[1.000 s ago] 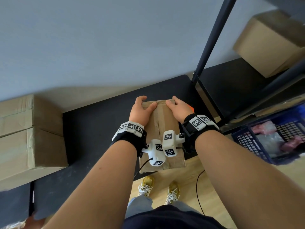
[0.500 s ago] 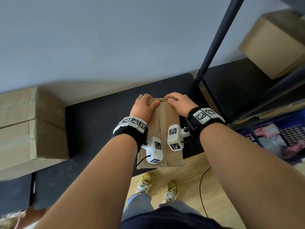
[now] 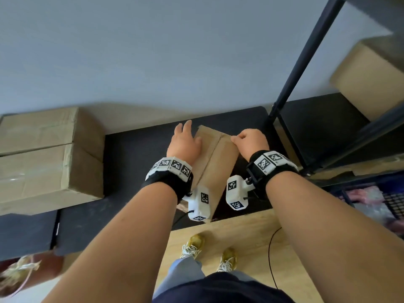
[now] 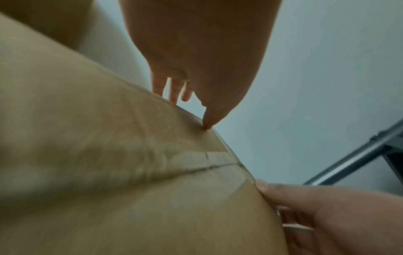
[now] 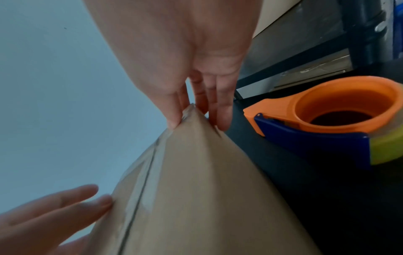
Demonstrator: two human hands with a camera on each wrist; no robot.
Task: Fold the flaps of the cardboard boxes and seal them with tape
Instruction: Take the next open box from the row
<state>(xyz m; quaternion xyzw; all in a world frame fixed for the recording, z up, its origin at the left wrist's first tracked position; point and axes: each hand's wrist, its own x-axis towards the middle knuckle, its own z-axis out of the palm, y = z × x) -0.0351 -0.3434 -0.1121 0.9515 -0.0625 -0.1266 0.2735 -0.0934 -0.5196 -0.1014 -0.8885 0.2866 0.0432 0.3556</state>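
Note:
A small cardboard box stands on the black table, its top flaps folded flat with clear tape along the centre seam. My left hand lies on the box's left top with straight fingers reaching past the far left edge; its thumb tip touches the cardboard. My right hand pinches the far right corner of the box between thumb and fingers. An orange and blue tape dispenser sits on the table just right of the box, hidden in the head view.
Two stacked, taped cardboard boxes stand at the table's left. A black metal shelf frame rises at right with another box on it. A blue crate sits low at right. The wall is close behind.
My left hand let go of the far edge and spread flat, fingers straight. My right hand slid to the far right corner and pinches it. The box turned slightly, far end leftward.

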